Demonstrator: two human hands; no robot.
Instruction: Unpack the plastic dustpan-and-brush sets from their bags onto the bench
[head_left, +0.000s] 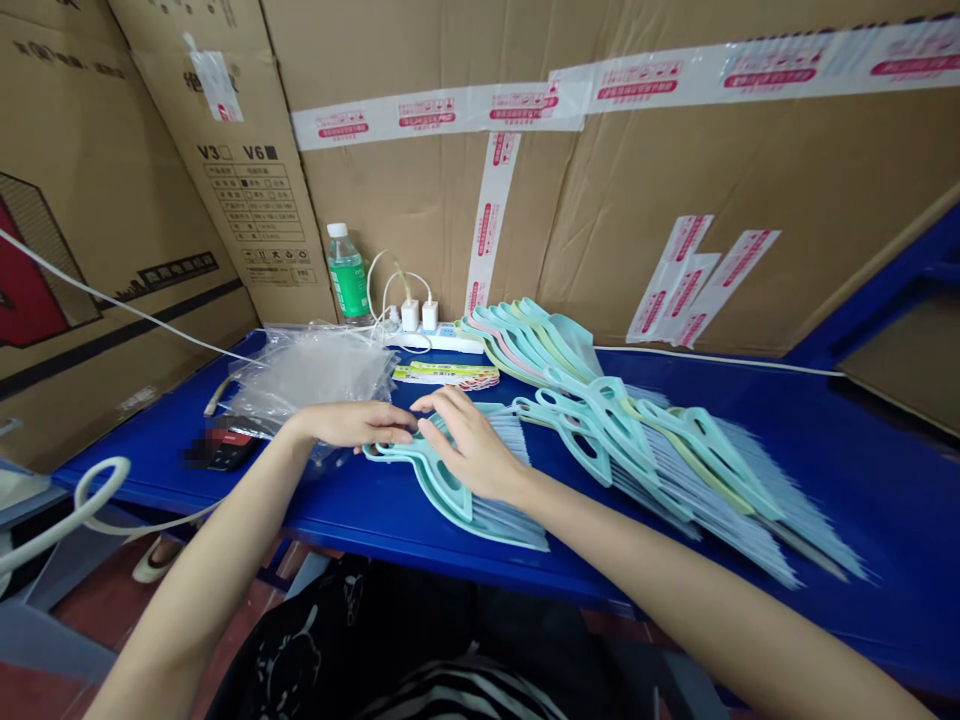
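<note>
A light-blue brush lies on a matching dustpan near the front edge of the blue table, bristles toward the right. My left hand is at the handle end, its fingers wrapped round the handles. Over the upper part of the brush rests my right hand, fingers spread and bent, the fingertips close to those of my left hand. A pile of light-blue and green brushes is to the right. Behind it, several dustpans lie nested in a row.
Clear plastic bags are stacked at the left, beside a dark phone-like object. Printed cards lie before a power strip with chargers. A green-labelled bottle stands by the cardboard wall. A cable hangs at the left.
</note>
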